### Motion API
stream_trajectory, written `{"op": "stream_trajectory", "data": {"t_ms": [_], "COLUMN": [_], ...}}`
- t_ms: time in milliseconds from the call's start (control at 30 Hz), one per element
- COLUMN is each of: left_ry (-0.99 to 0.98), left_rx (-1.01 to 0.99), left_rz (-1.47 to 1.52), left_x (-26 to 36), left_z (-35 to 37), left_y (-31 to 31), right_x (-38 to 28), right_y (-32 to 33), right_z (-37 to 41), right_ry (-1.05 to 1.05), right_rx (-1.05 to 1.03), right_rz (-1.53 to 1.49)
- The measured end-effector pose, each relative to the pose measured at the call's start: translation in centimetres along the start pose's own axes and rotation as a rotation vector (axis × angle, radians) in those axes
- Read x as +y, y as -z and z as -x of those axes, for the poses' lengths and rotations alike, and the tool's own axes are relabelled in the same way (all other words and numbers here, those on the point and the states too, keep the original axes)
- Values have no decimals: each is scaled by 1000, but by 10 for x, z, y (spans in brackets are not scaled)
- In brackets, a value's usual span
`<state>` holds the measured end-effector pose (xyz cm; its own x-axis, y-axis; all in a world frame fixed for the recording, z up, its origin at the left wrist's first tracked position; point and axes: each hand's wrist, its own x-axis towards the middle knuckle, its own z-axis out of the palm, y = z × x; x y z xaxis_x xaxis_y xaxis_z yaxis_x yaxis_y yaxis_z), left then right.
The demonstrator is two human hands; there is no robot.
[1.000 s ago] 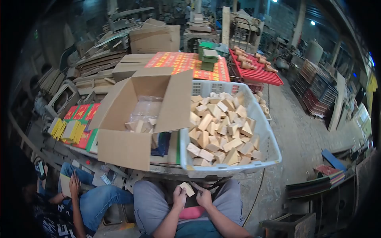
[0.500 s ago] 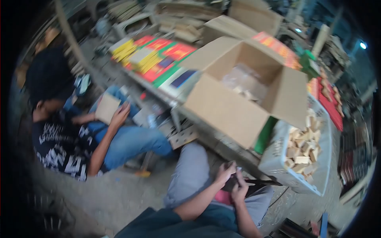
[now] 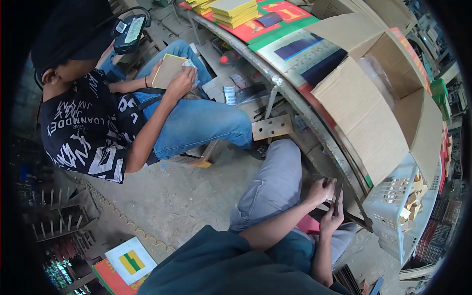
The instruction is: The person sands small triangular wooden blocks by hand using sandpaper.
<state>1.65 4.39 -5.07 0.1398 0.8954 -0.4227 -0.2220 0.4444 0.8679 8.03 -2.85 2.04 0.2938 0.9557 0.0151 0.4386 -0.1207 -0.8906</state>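
Over my lap, my left hand (image 3: 320,191) is closed in a pinch, and what it holds is too small to make out. Just beside it, my right hand (image 3: 332,219) grips a thin dark flat piece (image 3: 339,197), which stands up between the fingers. The two hands are close together, above my grey trousers and near the table's edge. Nearest to them on the right is a white plastic basket (image 3: 388,196) with small wooden blocks (image 3: 414,202) in it.
An open cardboard box (image 3: 366,118) sits on the table (image 3: 246,53), near stacked yellow-edged boards (image 3: 235,12). To my left a seated person (image 3: 93,113) holds a flat board (image 3: 167,71). A painted panel (image 3: 131,260) lies low at left.
The view has swung left and down, so the box, basket and my hands appear farther right. My hands have drawn slightly apart. The other person now holds a pale crumpled piece against the board.
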Motion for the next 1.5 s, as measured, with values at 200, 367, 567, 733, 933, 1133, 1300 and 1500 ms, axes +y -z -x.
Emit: {"op": "stream_trajectory", "data": {"t_ms": [200,367,567,733,933,1133,1300,1500], "left_ry": [162,265,189,346,344,257,332,329], "left_rx": [101,148,111,104,151,92,252,161], "left_rz": [-213,33,-43,659,790,852,812,856], "left_x": [14,12,-9,46,45,34,52,37], "left_z": [-6,-12,-29,1,-8,-15,-6,-13], "left_y": [10,19,22,48,41,55,51,65], "right_x": [-30,-29,-34,-70,-55,-51,-43,-55], "right_y": [-36,-45,-55,-53,-54,-57,-57,-56], "right_z": [-31,-39,-64,-40,-51,-48,-66,-35], "right_ry": [51,102,12,242,295,251,-15,500], "right_rx": [-150,-233,-325,-264,-188,-250,-391,-184], "right_rz": [244,310,299,372,448,503,552,474]}}
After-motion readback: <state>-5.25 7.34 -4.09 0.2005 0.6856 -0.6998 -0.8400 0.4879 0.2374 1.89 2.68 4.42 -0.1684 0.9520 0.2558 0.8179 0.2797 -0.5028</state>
